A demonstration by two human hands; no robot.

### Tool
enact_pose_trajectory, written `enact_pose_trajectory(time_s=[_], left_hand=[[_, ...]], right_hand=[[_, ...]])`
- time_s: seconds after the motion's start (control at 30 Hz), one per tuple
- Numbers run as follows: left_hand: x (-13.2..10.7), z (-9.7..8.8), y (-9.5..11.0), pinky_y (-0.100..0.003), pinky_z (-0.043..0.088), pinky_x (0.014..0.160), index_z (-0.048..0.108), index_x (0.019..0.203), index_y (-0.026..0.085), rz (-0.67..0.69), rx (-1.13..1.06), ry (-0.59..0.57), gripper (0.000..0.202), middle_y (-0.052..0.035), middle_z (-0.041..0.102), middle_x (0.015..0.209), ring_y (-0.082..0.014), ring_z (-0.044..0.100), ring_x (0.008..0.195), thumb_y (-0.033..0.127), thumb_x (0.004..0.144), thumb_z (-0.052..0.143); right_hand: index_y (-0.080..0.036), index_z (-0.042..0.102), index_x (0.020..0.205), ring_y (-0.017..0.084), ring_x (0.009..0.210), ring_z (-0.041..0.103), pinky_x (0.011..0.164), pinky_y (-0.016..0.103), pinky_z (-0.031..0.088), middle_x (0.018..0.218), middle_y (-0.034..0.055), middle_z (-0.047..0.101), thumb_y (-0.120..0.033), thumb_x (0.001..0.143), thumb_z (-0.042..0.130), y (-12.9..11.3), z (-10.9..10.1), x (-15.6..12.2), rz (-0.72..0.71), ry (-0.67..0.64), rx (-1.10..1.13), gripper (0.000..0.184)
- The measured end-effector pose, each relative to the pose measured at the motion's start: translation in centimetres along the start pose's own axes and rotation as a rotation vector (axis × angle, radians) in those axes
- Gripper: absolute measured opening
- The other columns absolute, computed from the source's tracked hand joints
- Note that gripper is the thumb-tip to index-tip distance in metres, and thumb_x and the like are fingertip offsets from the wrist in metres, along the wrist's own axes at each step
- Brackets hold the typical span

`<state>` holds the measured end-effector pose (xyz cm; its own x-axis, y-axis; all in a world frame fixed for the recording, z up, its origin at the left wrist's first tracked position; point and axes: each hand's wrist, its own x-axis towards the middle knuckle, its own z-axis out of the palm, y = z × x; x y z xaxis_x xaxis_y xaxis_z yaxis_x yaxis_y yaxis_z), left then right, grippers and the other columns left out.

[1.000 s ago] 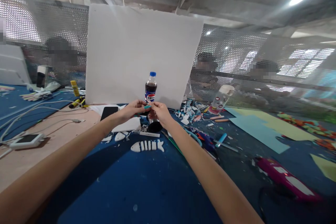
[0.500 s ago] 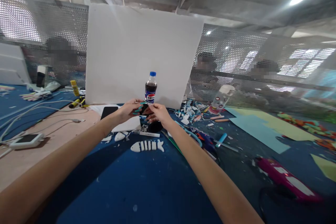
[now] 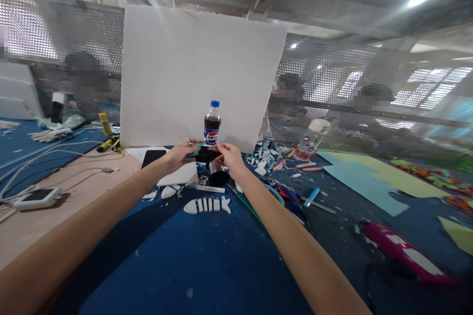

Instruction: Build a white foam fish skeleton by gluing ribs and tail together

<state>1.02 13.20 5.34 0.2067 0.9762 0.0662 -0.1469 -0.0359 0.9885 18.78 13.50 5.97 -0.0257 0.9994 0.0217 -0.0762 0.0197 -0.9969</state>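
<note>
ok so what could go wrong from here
The small teal thing is held only at the fingertips of the left grip, so it might slip and get lost among the scraps on the table.
The bottle stands upright just beyond the hands, so a knock could tip it, though its cap is on.
The white fish pieces lie apart in a row between the forearms, so a low sweep might scatter them.

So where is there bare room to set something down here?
The blue tabletop is mostly bare between the left forearm and right forearm, nearer than the white fish pieces. Scraps crowd the area right of the bottle.
</note>
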Motion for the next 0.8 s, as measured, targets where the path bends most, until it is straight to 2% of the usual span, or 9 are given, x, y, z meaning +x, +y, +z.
enact_pose_trajectory(time_s=[0.07,0.13,0.23,0.4,0.53,0.6,0.67,0.73,0.8], left_hand=[[0.0,0.0,0.0,-0.023,0.045,0.06,0.057,0.094,0.02,0.008,-0.002,-0.008,0.02,-0.0034,0.061,0.086,-0.0106,0.056,0.069,0.022,0.077,0.066],[0.0,0.0,0.0,-0.023,0.046,0.061,0.056,0.094,0.019,0.022,-0.003,-0.016,0.021,-0.0047,0.061,0.089,-0.0114,0.057,0.071,0.023,0.077,0.066],[0.2,-0.1,-0.2,-0.026,0.047,0.065,0.055,0.094,0.019,0.048,-0.002,-0.02,0.022,-0.0054,0.062,0.091,-0.0131,0.059,0.074,0.025,0.076,0.067],[0.5,-0.4,-0.4,-0.027,0.047,0.066,0.054,0.093,0.019,0.052,0.025,-0.02,0.022,-0.0038,0.062,0.083,-0.0138,0.059,0.072,0.027,0.077,0.066],[0.4,-0.4,-0.3,-0.026,0.046,0.064,0.054,0.094,0.019,0.069,0.075,-0.033,0.019,-0.0035,0.061,0.083,-0.0125,0.057,0.07,0.024,0.079,0.063],[0.3,-0.3,-0.1,-0.024,0.044,0.063,0.053,0.095,0.019,0.092,0.115,-0.045,0.019,-0.0024,0.061,0.083,-0.0117,0.056,0.07,0.022,0.079,0.062],[0.3,-0.2,0.0,-0.023,0.041,0.061,0.053,0.096,0.018,0.124,0.165,-0.058,0.02,-0.0008,0.059,0.08,-0.011,0.054,0.068,0.02,0.078,0.062],[0.3,-0.2,0.1,-0.023,0.038,0.061,0.052,0.098,0.018,0.164,0.215,-0.074,0.022,0.0007,0.058,0.077,-0.0108,0.051,0.067,0.018,0.077,0.061],[0.4,-0.2,0.3,-0.023,0.037,0.061,0.051,0.099,0.018,0.207,0.259,-0.091,0.024,0.0018,0.057,0.074,-0.0108,0.049,0.066,0.016,0.077,0.06]], right_hand=[[-0.016,0.064,0.084,0.008,0.053,0.056,0.052,0.024,0.052,0.094,0.0034,0.068,-0.03,0.088,0.056,0.0,-0.2,0.3,0.038,0.024,0.048,0.017],[-0.015,0.062,0.1,0.012,0.072,0.062,0.066,0.03,0.054,0.103,0.0058,0.064,-0.03,0.09,0.054,-0.1,-0.5,0.6,0.077,0.036,0.097,0.02],[-0.016,0.055,0.117,0.019,0.097,0.06,0.081,0.04,0.052,0.116,0.0084,0.058,-0.033,0.09,0.054,-0.2,-1.2,1.1,0.121,0.042,0.164,0.032],[-0.017,0.054,0.119,0.021,0.1,0.059,0.083,0.042,0.051,0.119,0.0089,0.057,-0.033,0.09,0.054,-0.3,-2.5,2.1,0.102,0.069,0.211,0.034],[-0.018,0.054,0.119,0.02,0.101,0.058,0.084,0.042,0.051,0.12,0.0089,0.056,-0.033,0.091,0.054,-0.2,-3.0,2.3,0.048,0.082,0.145,0.033],[-0.016,0.055,0.117,0.019,0.095,0.06,0.08,0.039,0.052,0.115,0.0084,0.058,-0.033,0.091,0.054,-0.2,-2.9,2.1,0.007,0.072,0.085,0.031],[-0.015,0.059,0.107,0.014,0.075,0.063,0.066,0.029,0.054,0.097,0.0061,0.065,-0.032,0.089,0.055,-0.2,-2.6,1.8,-0.05,0.047,0.02,0.025],[-0.015,0.061,0.092,0.009,0.05,0.056,0.046,0.02,0.048,0.071,0.0022,0.066,-0.029,0.086,0.059,-0.3,-2.3,1.4,-0.103,-0.002,-0.046,0.016],[-0.014,0.062,0.078,0.007,0.038,0.05,0.034,0.016,0.04,0.056,-0.0001,0.063,-0.026,0.081,0.063,-0.3,-1.9,1.0,-0.134,-0.062,-0.108,0.012]])
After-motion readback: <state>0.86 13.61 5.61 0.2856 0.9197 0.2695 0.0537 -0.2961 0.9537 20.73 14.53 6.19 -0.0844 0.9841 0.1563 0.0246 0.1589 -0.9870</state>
